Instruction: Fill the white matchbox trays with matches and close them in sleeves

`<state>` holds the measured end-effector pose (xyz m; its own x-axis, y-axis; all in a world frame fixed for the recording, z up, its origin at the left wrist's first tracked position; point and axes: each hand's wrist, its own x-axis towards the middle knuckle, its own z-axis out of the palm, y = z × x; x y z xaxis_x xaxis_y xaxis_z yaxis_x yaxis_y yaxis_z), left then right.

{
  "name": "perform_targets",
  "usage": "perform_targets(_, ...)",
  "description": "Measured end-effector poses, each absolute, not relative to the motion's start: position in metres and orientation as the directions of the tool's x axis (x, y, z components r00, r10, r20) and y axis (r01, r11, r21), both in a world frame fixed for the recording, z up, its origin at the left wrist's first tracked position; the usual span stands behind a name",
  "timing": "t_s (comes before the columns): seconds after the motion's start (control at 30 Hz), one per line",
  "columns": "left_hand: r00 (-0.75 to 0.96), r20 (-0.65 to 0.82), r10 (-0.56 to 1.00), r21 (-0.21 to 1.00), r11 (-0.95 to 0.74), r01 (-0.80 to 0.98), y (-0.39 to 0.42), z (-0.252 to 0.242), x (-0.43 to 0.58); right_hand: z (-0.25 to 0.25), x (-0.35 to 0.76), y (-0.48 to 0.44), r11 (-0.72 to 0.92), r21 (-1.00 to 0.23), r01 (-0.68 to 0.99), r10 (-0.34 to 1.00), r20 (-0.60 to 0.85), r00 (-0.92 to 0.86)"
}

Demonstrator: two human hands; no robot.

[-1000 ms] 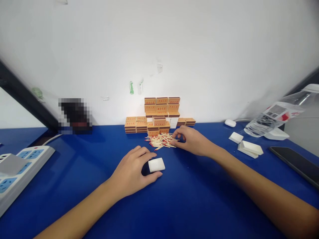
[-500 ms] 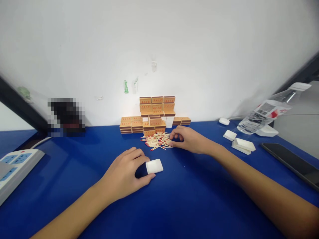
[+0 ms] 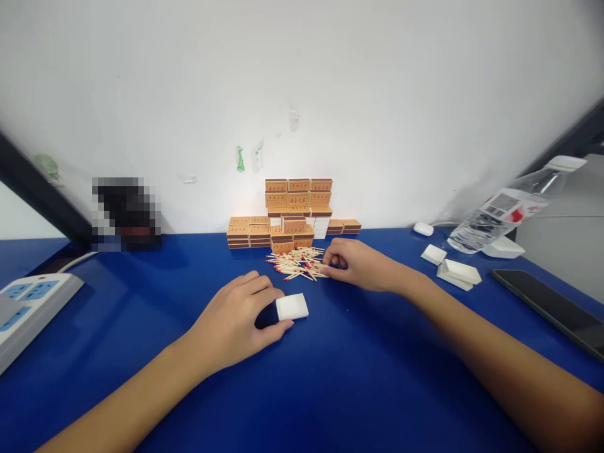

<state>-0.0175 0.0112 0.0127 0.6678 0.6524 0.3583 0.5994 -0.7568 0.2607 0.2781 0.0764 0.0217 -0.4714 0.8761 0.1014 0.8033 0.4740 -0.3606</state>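
My left hand [image 3: 238,318] rests on the blue table [image 3: 330,390] with thumb and fingers closed on the left end of a small white matchbox tray [image 3: 292,306]. My right hand [image 3: 361,264] lies at the right edge of a loose pile of red-tipped matches [image 3: 297,263], its fingertips pinched together on the matches. Behind the pile, stacks of orange matchboxes [image 3: 297,211] stand against the white wall.
Several empty white trays [image 3: 455,270] lie at the right, near a tilted plastic water bottle [image 3: 504,211] and a dark phone [image 3: 552,308]. A small white case [image 3: 423,228] sits by the wall. A power strip [image 3: 23,308] lies at the left edge.
Both hands have stayed almost still on the tray and the match pile; the right fingers have shifted slightly on the matches. The view has drifted a little.
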Motion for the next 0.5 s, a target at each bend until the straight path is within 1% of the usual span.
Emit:
perform_targets(0.13, 0.653, 0.358, 0.668, 0.319, -0.745, 0.586, 0.01, 0.011, -0.014, 0.022, 0.288, 0.074, 0.491, -0.338, 0.803, 0.866, 0.089, -0.492)
perform_targets(0.3, 0.646, 0.341, 0.683, 0.369, -0.729, 0.577, 0.01, 0.004, -0.011, 0.023, 0.299, 0.075, 0.513, -0.326, 0.794, 0.855, 0.109, -0.507)
perform_targets(0.43, 0.64, 0.328, 0.694, 0.379, -0.718, 0.584, 0.01, 0.003, -0.01, 0.026, 0.303, 0.072, 0.482, -0.352, 0.802, 0.869, 0.076, -0.488)
perform_targets(0.5, 0.637, 0.328, 0.697, 0.378, -0.715, 0.588, 0.01, 0.003, -0.01, 0.028, 0.302, 0.071, 0.472, -0.378, 0.797, 0.875, 0.086, -0.477)
